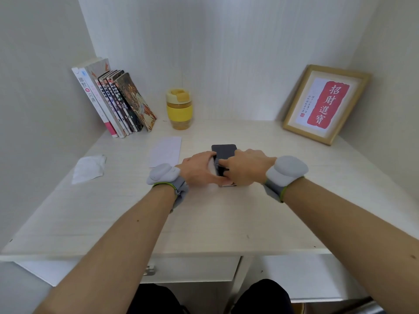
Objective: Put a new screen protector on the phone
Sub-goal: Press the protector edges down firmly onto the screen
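Seen in the middle of the frame: a dark phone (224, 152), lying flat on a pale wooden desk (226, 218), its far end bare, its near half covered by both hands.

Left hand (199, 169) at the left long edge of the phone, fingers curled against that side, with something small and pale, perhaps a wipe or a film, between the fingers and the phone; not possible to tell which. Right hand (243, 167) over the right part of the phone, fingers bent down onto the screen; whether pinching something or only pressing, not possible to tell. Fingertips of both hands close together above the screen. Grey wrist device with green band (286, 173) on the right wrist, and another one (163, 175) on the left wrist.

Just left of the phone, slightly farther back: a white sheet (166, 150), flat on the desk, apart from the phone. Farther left: a crumpled white wipe (88, 168).

In the upper left of the frame: a row of books (118, 103), leaning against the wall. Right of them, near the upper middle: a yellow cup with lid (179, 108), upright. In the upper right: a framed picture with red calligraphy (326, 104), leaning on the wall. At the bottom: a drawer front with metal handle (149, 270) under the desk edge.
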A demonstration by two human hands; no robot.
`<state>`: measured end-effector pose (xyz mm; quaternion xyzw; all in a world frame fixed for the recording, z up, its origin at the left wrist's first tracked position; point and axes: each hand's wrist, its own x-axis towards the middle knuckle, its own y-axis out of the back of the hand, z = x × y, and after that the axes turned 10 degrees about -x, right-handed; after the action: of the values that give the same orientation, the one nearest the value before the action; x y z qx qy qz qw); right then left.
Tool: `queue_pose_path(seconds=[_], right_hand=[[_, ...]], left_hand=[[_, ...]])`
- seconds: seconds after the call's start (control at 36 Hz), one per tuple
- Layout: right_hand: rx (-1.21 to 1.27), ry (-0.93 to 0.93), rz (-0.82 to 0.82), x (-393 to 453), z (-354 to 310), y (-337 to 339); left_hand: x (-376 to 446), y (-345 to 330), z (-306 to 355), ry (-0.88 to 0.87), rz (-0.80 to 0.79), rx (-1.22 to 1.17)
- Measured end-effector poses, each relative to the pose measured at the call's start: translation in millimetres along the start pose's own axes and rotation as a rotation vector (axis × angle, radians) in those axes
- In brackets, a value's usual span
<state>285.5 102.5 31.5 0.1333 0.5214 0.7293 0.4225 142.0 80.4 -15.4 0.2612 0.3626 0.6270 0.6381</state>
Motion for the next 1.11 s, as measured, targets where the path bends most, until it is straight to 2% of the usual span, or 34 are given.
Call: queue_pose_path(seconds=[0.17, 0.31, 0.47, 0.75, 0.92, 1.11], right_hand=[[0.069, 0.089, -0.073, -5, 25, -2], [0.150, 0.073, -0.021, -3, 29, -7], [0.210, 0.081, -0.043, 11, 53, -9], [0.205, 0.153, 0.048, 32, 48, -8], [0.203, 0.131, 0.026, 26, 69, -16], [0.126, 0.170, 0.103, 35, 50, -11]], left_hand=[[-2, 2, 1, 0.011, -0.010, -0.003], [-4, 1, 3, -0.010, 0.006, -0.013], [0, 0, -1, -0.009, 0.002, -0.042], [0, 2, 1, 0.035, -0.033, 0.042], [3, 1, -3, 0.021, -0.027, 0.014], [3, 1, 0, 0.049, -0.050, 0.054]])
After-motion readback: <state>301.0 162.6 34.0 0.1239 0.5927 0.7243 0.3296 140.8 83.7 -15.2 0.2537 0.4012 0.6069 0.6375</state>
